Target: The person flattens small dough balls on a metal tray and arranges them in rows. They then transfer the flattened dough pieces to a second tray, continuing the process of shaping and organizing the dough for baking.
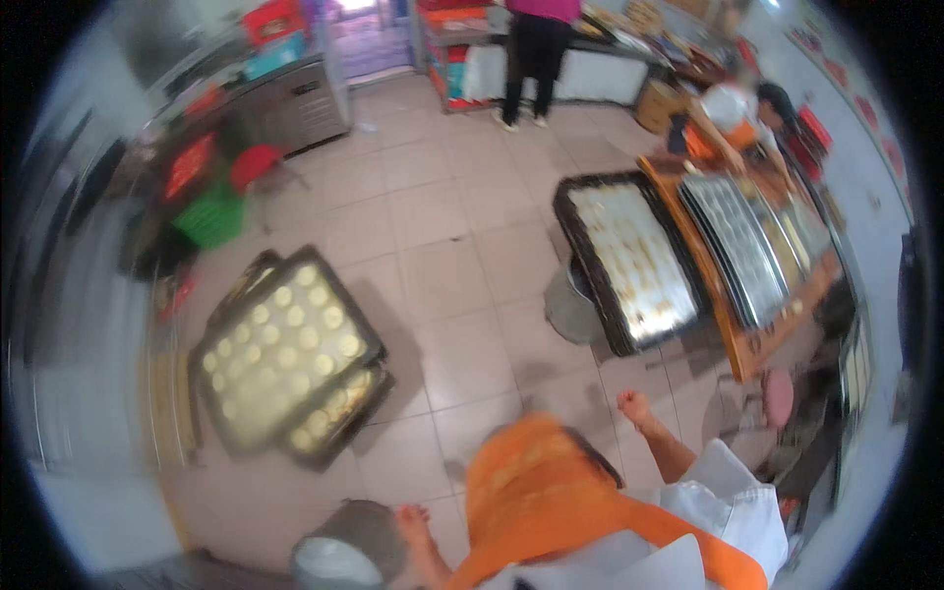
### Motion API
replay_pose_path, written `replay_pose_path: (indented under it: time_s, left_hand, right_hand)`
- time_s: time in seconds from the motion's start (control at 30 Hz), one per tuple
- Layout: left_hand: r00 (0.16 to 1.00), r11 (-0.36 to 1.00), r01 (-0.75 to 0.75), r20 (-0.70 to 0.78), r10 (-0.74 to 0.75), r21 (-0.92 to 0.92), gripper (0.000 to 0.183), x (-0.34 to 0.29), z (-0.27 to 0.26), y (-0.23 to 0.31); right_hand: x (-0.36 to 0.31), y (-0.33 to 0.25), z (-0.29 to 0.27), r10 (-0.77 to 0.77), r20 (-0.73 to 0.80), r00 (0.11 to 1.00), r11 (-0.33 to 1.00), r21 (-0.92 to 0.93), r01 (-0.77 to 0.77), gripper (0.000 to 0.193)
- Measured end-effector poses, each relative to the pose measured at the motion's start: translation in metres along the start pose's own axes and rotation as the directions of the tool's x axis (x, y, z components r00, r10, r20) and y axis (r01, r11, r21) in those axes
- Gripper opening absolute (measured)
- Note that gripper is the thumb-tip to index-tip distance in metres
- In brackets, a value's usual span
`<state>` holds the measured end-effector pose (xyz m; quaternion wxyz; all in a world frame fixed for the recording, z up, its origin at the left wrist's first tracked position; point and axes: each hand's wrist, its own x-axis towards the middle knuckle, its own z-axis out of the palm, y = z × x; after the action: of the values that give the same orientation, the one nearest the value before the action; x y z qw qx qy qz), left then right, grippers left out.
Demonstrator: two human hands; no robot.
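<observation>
Much of the view is softened by blur, and the outer edge is swallowed by the dark fisheye rim. The left forearm is cut off by the lower edge, and part of the right arm is covered by a white sleeve point(733, 501). By an upright co-worker point(541, 54) at the far counter only a lower body is shown, the rest being cropped at the top.

The fingers of the left hand point(413, 523) are smeared; whether they are released or clenched cannot be told. A grey bucket point(372, 521) is seen just beside them, though contact cannot be confirmed. The right hand point(637, 408) is held out beside the orange apron point(531, 482), its fingers apparently bent inward; how tightly they are closed cannot be made out.

The bucket lies to the left of the left hand's fingers. Beyond the right hand, a dark-rimmed metal tray point(634, 258) is placed next to a wooden table point(755, 356), well apart from the fingertips. Farther off, to the left, pale dough rounds point(295, 316) are spread on another tray point(364, 320).
</observation>
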<state>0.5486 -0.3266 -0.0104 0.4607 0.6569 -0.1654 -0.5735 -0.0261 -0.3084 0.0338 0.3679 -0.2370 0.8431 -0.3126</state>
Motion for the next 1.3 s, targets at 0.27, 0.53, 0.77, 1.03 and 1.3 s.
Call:
replay_pose_path:
  time_s: [0.27, 0.53, 0.77, 1.03, 1.3]
  left_hand:
    - [0.95, 0.934, -0.126, 0.313, 0.016, 0.335, 0.031, -0.007, 0.121, 0.008]
    - [0.857, 0.834, -0.191, 0.501, -0.115, 0.518, 0.029, -0.099, 0.347, -0.019]
    - [0.624, 0.76, -0.29, 0.717, -0.311, 0.582, 0.025, -0.201, 0.501, -0.085]
    - [0.482, 0.712, -0.357, 0.772, -0.414, 0.605, 0.022, -0.271, 0.647, -0.141]
    - [0.346, 0.748, -0.39, 0.838, -0.422, 0.537, 0.026, -0.344, 0.833, -0.261]
  right_hand:
    - [-0.052, 0.043, -0.079, -0.072, -0.163, 0.984, 0.984, 0.15, 0.097, 0.018]
    - [-0.15, 0.218, -0.212, 0.533, -0.12, 0.838, 0.737, 0.552, -0.39, 0.014]
    - [-0.158, 0.233, -0.277, 0.603, -0.185, 0.776, 0.578, 0.772, -0.265, 0.013]
    - [-0.068, 0.182, -0.329, 0.407, -0.157, 0.9, 0.57, 0.813, -0.116, 0.024]
    - [-0.014, 0.198, -0.423, 0.475, -0.117, 0.872, 0.562, 0.803, -0.199, 0.021]
